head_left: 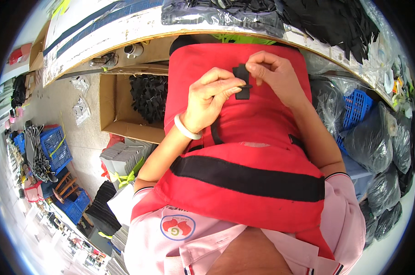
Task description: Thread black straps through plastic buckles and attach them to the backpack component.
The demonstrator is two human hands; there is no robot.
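And here, over the red apron (pixel 257 130), the small black piece (pixel 241 72) is held up just past centre toward 12 o'clock, its length lying from 12 to 6. It is clamped at its middle by the left hand (pixel 212 98), come in from 8 o'clock, thumb and forefinger pressed together across it. At its 1 o'clock corner the right hand (pixel 272 75) is placed, thumb and forefinger drawn close at the edge; whether that corner is truly gripped or only touched cannot be told. A short dark tab (pixel 248 86) is seen poking out toward 3 o'clock by the left fingertips, and whether it belongs to the piece is not shown. By its look the piece would be judged very light, so almost no force should be needed to carry it; its straight outline suggests something flat and fairly firm, yet bendable, like thick fabric or webbing. Matt as it appears, little slipping would be expected, and breakage hardly feared; twisting seems likelier if it is pinched at one end. The best hold would be taken on the flat middle, with an end corner steadied. Out at 9 o'clock, a box (pixel 107 98) is filled with a black heap (pixel 149 97); at 12, the table (pixel 125 34) is spread with dark strips (pixel 335 23).
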